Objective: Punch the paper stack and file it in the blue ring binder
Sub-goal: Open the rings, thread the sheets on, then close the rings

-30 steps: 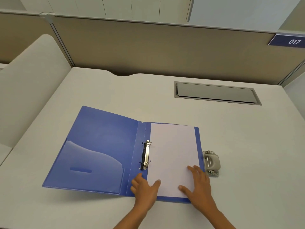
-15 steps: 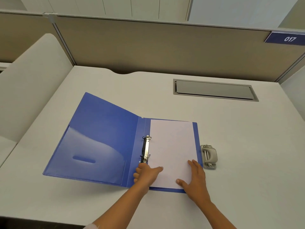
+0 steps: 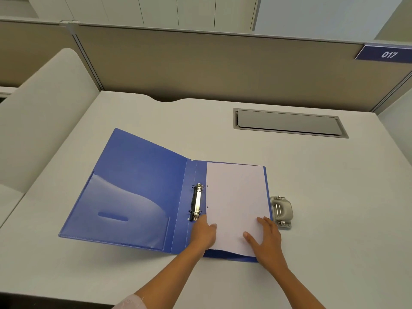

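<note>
Right now our blue plastic ring binder [image 3: 138,175] lies open and flat on the pale grey table [image 3: 334,197], with a clear pocket [image 3: 124,210] across its left inner cover. The white paper stack [image 3: 236,197] rests on the binder's right cover. Its two punched holes sit just to the right of the metal ring mechanism [image 3: 197,201], beside the rings and not threaded on them.

Our left hand [image 3: 204,233] is at the lower left corner of the stack. The thumb lies across the top sheet and the other fingers are curled in at the paper's edge, pinching it. We cannot tell how far they reach underneath. Our right hand [image 3: 266,237] lies flat on the lower right corner of the stack, fingers straight and slightly spread, thumb stretched out to the left.

Just beside the binder's right edge, near our right hand, stands the grey two-hole punch [image 3: 282,211]. Farther back a grey rectangular cable hatch [image 3: 287,122] is set into the table. Behind it runs a beige partition wall [image 3: 223,68], carrying a dark blue plate [image 3: 388,55] marked 017 at its right end.
</note>
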